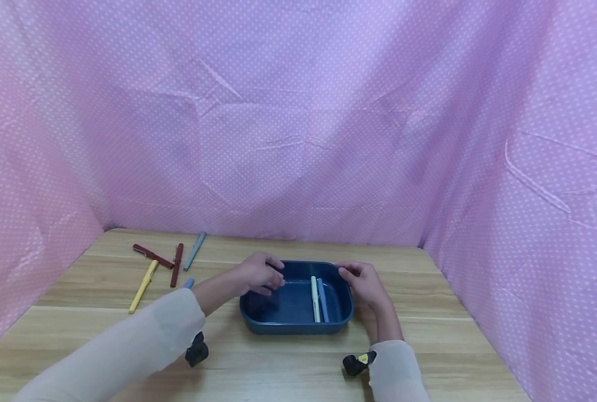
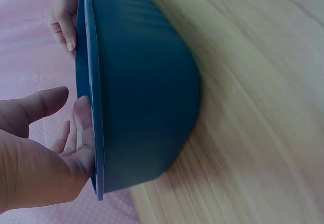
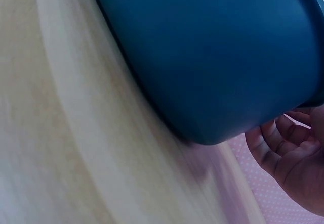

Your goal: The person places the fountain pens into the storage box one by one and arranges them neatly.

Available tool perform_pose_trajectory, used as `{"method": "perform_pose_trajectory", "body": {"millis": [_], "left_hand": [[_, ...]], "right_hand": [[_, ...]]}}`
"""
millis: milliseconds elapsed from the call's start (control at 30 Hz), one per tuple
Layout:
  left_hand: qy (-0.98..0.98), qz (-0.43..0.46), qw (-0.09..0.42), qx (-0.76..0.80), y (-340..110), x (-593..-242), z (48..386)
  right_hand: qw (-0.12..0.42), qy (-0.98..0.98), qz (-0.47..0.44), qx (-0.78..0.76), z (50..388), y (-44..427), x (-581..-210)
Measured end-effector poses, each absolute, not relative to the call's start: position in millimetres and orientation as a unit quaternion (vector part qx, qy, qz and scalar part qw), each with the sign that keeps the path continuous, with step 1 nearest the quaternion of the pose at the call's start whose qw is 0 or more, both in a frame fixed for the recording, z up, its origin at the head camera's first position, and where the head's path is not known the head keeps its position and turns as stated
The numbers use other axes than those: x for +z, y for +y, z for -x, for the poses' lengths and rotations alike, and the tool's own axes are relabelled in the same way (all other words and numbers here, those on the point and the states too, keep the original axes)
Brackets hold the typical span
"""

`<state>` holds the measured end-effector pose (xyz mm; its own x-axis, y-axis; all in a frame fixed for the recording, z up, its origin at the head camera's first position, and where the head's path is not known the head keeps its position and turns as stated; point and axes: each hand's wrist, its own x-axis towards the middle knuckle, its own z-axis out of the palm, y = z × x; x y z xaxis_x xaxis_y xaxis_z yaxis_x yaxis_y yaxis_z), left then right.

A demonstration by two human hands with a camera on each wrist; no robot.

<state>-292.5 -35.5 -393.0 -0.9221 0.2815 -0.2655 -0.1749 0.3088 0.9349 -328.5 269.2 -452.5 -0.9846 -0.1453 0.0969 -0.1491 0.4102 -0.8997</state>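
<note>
A dark blue plastic box (image 1: 293, 329) stands on the wooden table. Inside it, towards the right, a pale green pen (image 1: 315, 298) and a blue pen (image 1: 322, 301) lie side by side. My left hand (image 1: 263, 273) is over the box's left end, fingers loosely spread and nothing between them; the left wrist view shows thumb and fingers (image 2: 83, 125) apart near the rim. At the back right corner, my right hand (image 1: 367, 283) grips the rim, thumb at the edge and fingers outside. In the right wrist view, its fingers (image 3: 283, 138) are partly hidden by the box wall.
Left of the box lie two dark red pens, one slanted (image 1: 152, 255) and one more upright (image 1: 177, 265), a yellow pen (image 1: 143, 286) and a grey-blue pen (image 1: 195, 251). Another blue pen (image 1: 189, 283) is partly hidden by the left forearm. Pink dotted cloth (image 1: 298, 139) surrounds the table.
</note>
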Motion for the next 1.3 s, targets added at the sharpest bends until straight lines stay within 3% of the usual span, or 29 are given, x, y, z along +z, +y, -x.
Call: {"method": "perform_pose_trajectory", "body": {"millis": [1300], "left_hand": [[0.787, -0.033, 0.169, 0.592, -114.9, -405.9, 259.6]], "right_hand": [[0.012, -0.845, -0.085, 0.528, 324.2, 266.7, -453.2]]}}
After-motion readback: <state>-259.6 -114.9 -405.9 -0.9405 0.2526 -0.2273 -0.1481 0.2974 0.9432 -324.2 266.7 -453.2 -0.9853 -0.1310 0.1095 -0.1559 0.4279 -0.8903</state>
